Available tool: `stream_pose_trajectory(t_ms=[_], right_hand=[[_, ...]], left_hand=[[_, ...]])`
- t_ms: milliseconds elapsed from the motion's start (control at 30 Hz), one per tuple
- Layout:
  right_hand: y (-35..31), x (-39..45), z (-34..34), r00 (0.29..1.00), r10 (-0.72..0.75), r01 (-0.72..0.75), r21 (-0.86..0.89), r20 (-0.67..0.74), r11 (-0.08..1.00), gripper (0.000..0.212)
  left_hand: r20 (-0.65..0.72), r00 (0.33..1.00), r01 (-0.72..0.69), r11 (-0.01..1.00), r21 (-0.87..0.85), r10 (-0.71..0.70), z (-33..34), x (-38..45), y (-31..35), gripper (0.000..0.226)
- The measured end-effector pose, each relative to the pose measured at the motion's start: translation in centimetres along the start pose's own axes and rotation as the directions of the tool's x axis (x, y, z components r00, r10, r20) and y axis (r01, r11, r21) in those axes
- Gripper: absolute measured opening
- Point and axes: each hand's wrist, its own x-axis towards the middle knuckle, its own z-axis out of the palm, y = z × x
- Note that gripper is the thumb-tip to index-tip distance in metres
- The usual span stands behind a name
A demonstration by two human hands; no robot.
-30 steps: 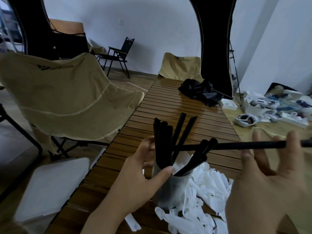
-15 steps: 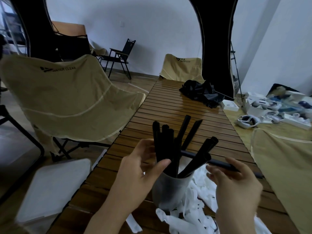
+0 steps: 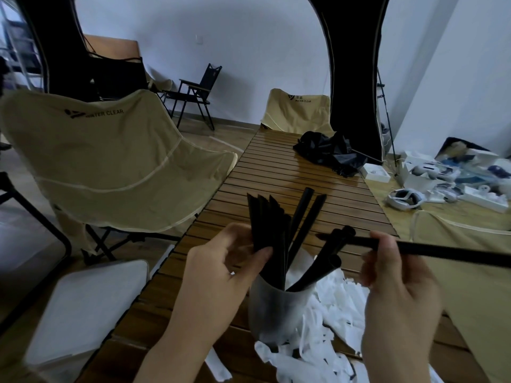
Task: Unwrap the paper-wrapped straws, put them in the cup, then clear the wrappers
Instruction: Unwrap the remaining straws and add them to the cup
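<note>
Since half a second ago the right hand [image 3: 398,294] has lifted, and the loose straw [image 3: 442,250] it carries has swung up from a low slant to lie almost level, its near tip now just above the rightmost straws in the cup. Thumb and fingers [image 3: 383,243] of that hand pinch the straw partway along its length, with the longer part running off toward the right edge of the view. The left hand [image 3: 221,275] has kept its place: its thumb [image 3: 258,257] and fingers are curled round the upright bunch of black straws [image 3: 265,225] on the left side of the cup, gripping them. More black straws [image 3: 307,214] lean out to the right, some nearly upright, others low over the rim. All stand in a grey cup [image 3: 273,313] that sits upright on the slatted wooden counter [image 3: 276,172], near its front end. Torn white wrappers [image 3: 326,313] lie heaped on the counter just beside the cup, touching its right side and spreading in front of it. Farther back on the counter lies a crumpled black bag [image 3: 329,152]. A tan folding chair [image 3: 110,161] stands to the left of the counter, another tan chair [image 3: 298,109] at its far end, and white headsets and boxes [image 3: 431,178] lie on the floor to the right.
</note>
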Motion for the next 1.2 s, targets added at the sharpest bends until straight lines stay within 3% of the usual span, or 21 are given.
stream_pose_trajectory(t_ms=[133,300,400,633,800,833,900,967,1000,1067,1200], right_hand=[[-1.3,-0.3,0.2,0.980,-0.062,0.049,0.074,0.189,0.996,0.026],[0.4,-0.5,1.0,0.899,-0.057,0.129,-0.138,0.435,0.982,0.024],[0.7,-0.7,1.2,0.875,-0.046,0.160,-0.197,0.482,0.967,0.021],[-1.1,-1.3,0.9,0.848,-0.023,0.058,-0.048,0.530,0.997,0.036],[-1.9,-1.7,0.7,0.731,-0.107,0.135,0.011,0.674,0.991,0.059],[-2.1,-1.8,0.7,0.706,-0.115,0.139,0.023,0.698,0.990,0.060],[-2.3,-2.0,0.6,0.678,-0.117,0.151,0.018,0.726,0.988,0.062],[-2.5,-2.2,0.8,0.682,-0.112,0.167,-0.005,0.723,0.986,0.068],[-2.5,-2.3,0.9,0.697,-0.115,0.170,-0.007,0.708,0.985,0.073],[-2.2,-2.3,1.2,0.749,-0.124,0.169,-0.006,0.651,0.986,0.081],[-1.5,-2.0,1.5,0.844,-0.118,0.140,-0.001,0.522,0.990,0.066]], left_hand=[[-0.057,0.998,-0.017,1.000,0.018,0.018,-0.3,0.3,0.4,0.021],[-0.113,0.985,-0.125,0.989,0.077,0.134,-0.8,1.0,0.9,0.017],[-0.152,0.973,-0.171,0.984,0.047,0.176,-1.0,1.4,1.5,0.018],[-0.152,0.973,-0.176,0.984,-0.018,0.171,-1.4,1.3,2.5,0.023],[-0.126,0.950,-0.290,0.957,-0.014,0.287,-1.0,1.1,2.8,0.080],[-0.118,0.933,-0.338,0.941,0.030,0.339,-1.1,1.1,2.9,0.080],[-0.094,0.907,-0.393,0.904,0.166,0.412,-1.5,1.2,3.0,0.059],[-0.077,0.889,-0.407,0.855,0.321,0.452,-1.9,1.5,3.0,0.028],[-0.080,0.887,-0.399,0.844,0.358,0.454,-1.9,1.5,3.1,0.022],[-0.061,0.902,-0.381,0.854,0.354,0.427,-1.7,1.4,3.1,0.026],[-0.001,0.916,-0.376,0.856,0.355,0.402,-1.6,1.3,3.6,0.047]])
